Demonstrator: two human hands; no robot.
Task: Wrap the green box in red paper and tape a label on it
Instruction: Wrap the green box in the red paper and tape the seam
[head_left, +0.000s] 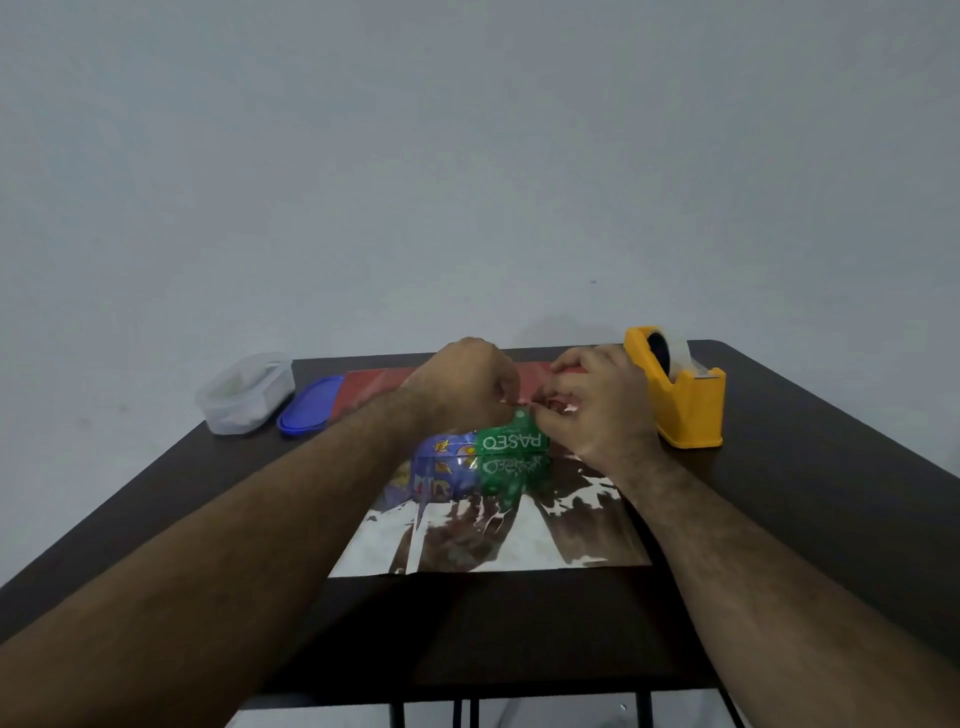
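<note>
**Green box under both hands on the shiny sheet**

Green box (511, 441), with the word PASEO on its near side, lies in the middle of the dark table (810, 499), on a sheet of paper (498, 530) whose silver side faces up and mirrors the box. The far part of the sheet shows its red side.

Both forearms reach forward from the lower corners. The left hand (462, 387) is curled into a loose fist above the far top edge of the box, knuckles up. The right hand (597, 402) meets it from the right, its fingers (550, 410) bent and pinched together. The fingertips of both hands come together over the top of the box; what they grip is too small to tell.

A yellow tape dispenser (685, 395) stands just beside the right hand. Well to the left stand a clear plastic container (244, 392) and a blue lid (309, 408), the lid touching the red edge of the paper.
</note>
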